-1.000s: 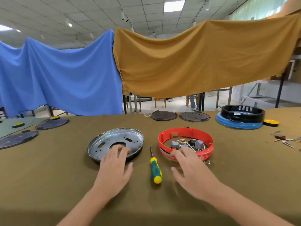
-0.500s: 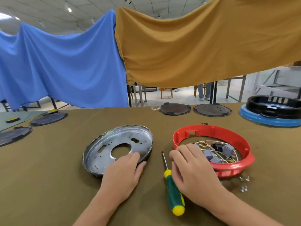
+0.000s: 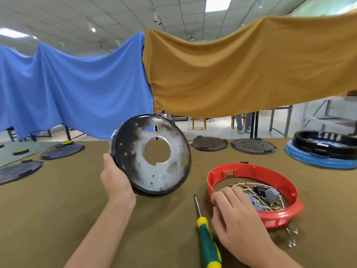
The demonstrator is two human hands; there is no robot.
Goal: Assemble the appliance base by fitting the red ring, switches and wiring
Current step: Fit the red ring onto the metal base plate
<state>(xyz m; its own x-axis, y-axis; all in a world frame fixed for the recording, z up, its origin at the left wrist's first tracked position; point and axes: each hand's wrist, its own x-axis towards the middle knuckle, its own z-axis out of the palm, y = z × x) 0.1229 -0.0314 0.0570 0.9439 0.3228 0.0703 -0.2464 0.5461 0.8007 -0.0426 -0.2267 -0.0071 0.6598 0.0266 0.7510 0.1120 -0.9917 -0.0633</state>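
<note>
My left hand (image 3: 116,180) grips the round metal base plate (image 3: 152,155) by its left rim and holds it tilted up off the table, its underside facing me, with a large hole in its middle. The red ring (image 3: 253,192) lies on the olive cloth at the right, with grey switches and white wiring (image 3: 264,196) piled inside it. My right hand (image 3: 233,215) rests over the ring's near-left rim, fingers curled onto it. What the fingertips touch is hidden.
A green and yellow screwdriver (image 3: 207,238) lies between my hands. Small metal screws (image 3: 291,236) lie by the ring's near right. Dark round plates (image 3: 209,145) sit at the back, a black and blue base (image 3: 324,151) at far right, more dark discs (image 3: 61,150) at left.
My left hand has lifted the metal plate off the table and tipped it upright. My right hand has settled further onto the red ring's rim.
</note>
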